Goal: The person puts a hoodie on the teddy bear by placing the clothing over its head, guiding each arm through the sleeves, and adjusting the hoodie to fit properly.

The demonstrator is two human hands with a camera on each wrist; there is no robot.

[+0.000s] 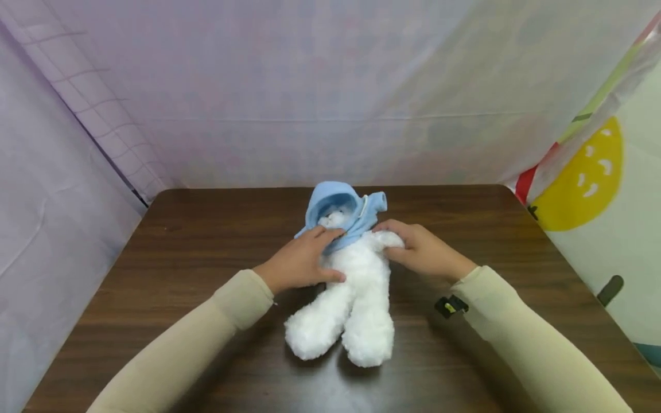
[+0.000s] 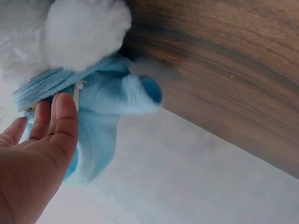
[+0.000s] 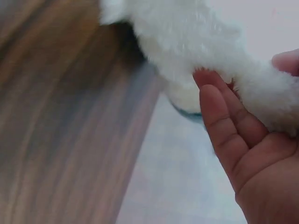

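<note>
Head view: plush toy (image 1: 363,275) between seemingly loose left hand (image 1: 301,259) and right hand (image 1: 427,251) gripping its arm (image 1: 391,239)

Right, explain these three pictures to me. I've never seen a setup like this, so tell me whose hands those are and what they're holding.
There is no robot here, just a person's two bare hands in pale sleeves. The wide picture comes from a camera worn on the head, looking forward and down. The two closer ones come from cameras on the wrists, one for each hand.

On the brown table lies a white soft toy, its legs towards the person. A blue hooded top is around its head, with part of the face showing inside the hood.

The right hand grips the toy's arm between thumb and fingers. The left hand rests on the toy's other side, its fingertips at the blue top.
</note>
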